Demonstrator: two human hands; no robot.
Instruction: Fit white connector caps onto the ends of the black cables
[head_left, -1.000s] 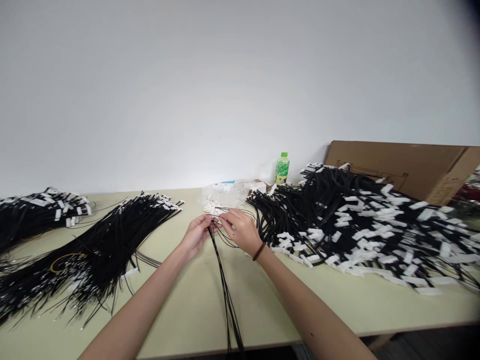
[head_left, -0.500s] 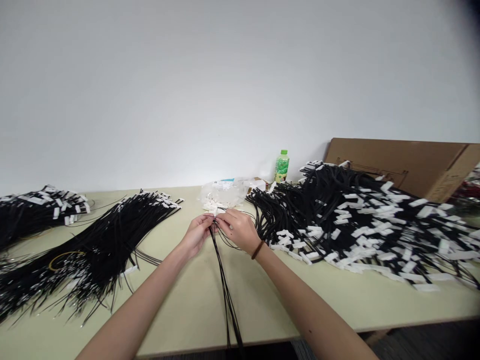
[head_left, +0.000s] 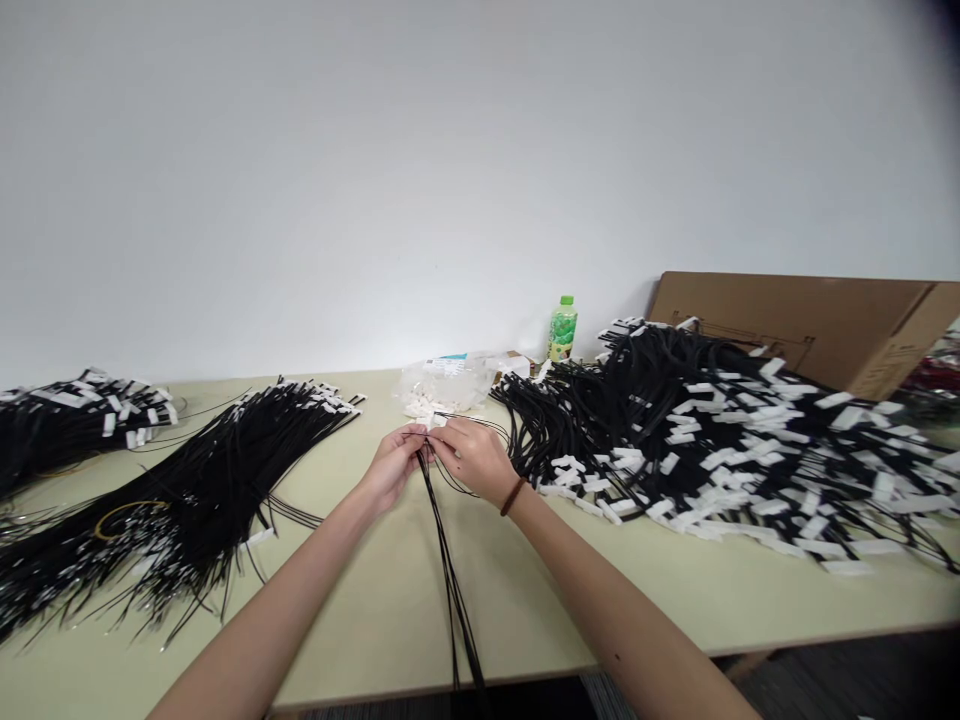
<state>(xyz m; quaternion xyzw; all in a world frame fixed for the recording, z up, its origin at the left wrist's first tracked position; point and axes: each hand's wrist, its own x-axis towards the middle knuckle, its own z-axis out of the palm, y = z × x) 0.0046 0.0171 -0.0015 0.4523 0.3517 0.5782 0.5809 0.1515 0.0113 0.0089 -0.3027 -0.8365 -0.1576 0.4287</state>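
Observation:
Near the middle of the table point(head_left: 525, 630), my left hand point(head_left: 397, 462) and my right hand point(head_left: 474, 455) meet with their fingertips pinched on thin black cables point(head_left: 442, 545). The cables hang down from the fingers, over the table's front edge. Between the fingertips the exact grip is too small to make out. Just beyond my hands lies a clear plastic bag point(head_left: 444, 384) of small white pieces. Black cables with white ends form a large pile point(head_left: 637, 420) on the right. Another long bundle point(head_left: 225, 460) lies on the left.
A second cable bundle point(head_left: 90, 405) is at the far left. By the wall stands a green-capped bottle point(head_left: 562, 330), with a small box point(head_left: 516, 366) beside it. A large cardboard box point(head_left: 795, 320) leans behind the right pile. The table's front edge runs below my forearms.
My hands keep nearly the same place and grip, with only slight finger movement. The whole view has shifted by a few pixels.

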